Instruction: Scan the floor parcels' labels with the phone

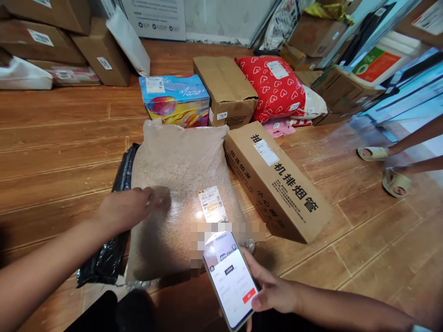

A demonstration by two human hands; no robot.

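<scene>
— Sack first: where does it lie, and who has hold of it?

— Flat on the wooden floor (62,152), the woven sack (180,184) has its shipping label (212,204) facing up. The left hand (126,210) rests on its upper left part, fingers loosely curled and pressing down, clamping nothing. The right hand (273,290) is closed around a smartphone (230,281), screen lit, just below the label.

— How would it handle?

— Heavy and slack, I judge (it bulges like loose grain). It would sag from one corner, so take it at two corners or under the belly. The weave looks slightly slick.

— What surrounds it?

— A black plastic bag (116,221) touches its left edge, and a long cardboard box (277,180) lies just beside its right. Behind sit a colourful box (175,99), a brown carton (226,87) and a red heart-print parcel (275,85). Another person's sandalled feet (384,168) stand well apart, right.
</scene>
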